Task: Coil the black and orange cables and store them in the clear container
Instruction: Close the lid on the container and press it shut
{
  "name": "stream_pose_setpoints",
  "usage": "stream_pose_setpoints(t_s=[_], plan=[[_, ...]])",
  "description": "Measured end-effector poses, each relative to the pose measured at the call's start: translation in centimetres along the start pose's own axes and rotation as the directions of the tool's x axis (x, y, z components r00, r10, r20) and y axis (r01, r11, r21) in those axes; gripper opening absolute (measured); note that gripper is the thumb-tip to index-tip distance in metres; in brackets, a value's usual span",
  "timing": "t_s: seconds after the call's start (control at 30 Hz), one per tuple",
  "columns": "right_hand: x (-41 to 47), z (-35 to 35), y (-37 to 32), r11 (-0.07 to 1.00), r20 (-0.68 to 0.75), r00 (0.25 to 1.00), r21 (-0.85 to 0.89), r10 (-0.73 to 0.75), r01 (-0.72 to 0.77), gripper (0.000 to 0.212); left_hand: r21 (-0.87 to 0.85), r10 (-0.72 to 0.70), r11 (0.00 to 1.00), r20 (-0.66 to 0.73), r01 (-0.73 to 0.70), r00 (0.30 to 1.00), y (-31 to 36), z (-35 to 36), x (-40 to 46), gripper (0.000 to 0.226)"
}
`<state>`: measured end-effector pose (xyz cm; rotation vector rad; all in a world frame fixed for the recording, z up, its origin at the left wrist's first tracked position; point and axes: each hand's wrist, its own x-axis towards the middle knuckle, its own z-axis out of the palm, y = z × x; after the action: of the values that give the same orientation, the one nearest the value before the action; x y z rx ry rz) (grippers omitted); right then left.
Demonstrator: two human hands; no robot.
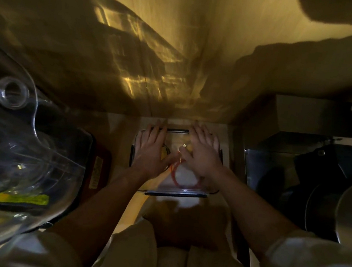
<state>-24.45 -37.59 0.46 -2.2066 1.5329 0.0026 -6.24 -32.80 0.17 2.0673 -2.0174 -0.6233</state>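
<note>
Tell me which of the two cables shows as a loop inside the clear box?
The orange cable: its curve shows through the clear container near the right hand. The black cable shows only as a short dark strand beside the left hand.

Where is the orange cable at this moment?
In the head view, the orange cable lies coiled in the clear container at centre, below the flat left hand and right hand.

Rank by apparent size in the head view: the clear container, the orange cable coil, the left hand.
1. Clear container
2. Left hand and orange cable coil: they look about alike, and the hands partly hide the coil, so I won't rank them.
</note>
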Motion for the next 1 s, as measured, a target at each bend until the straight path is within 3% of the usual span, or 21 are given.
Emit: stream_pose_setpoints(t_s=[0.57, 0.83, 1.0], plan=[[1.0, 2.0, -0.2, 0.997, -0.086, 0.994, -0.052, 0.060, -0.065, 0.069, 0.010, 0.018, 1.000, 0.012, -0.018, 1.000, -0.6, 0.5, 1.1, 0.086], [0.0, 1.1, 0.2, 0.995, -0.086, 0.996, 0.102, 0.031, -0.022, 0.069, 0.073, 0.037, 0.997, 0.026, -0.039, 0.999, 0.2, -0.6, 0.8, 0.083], [-2.4, 0.0, 0.2, 0.974, -0.152, 0.985, 0.222, 0.078, -0.043, 0.068, -0.035, 0.043, 0.998, -0.081, -0.046, 0.996, 1.7, -2.2, -1.4, 0.057]])
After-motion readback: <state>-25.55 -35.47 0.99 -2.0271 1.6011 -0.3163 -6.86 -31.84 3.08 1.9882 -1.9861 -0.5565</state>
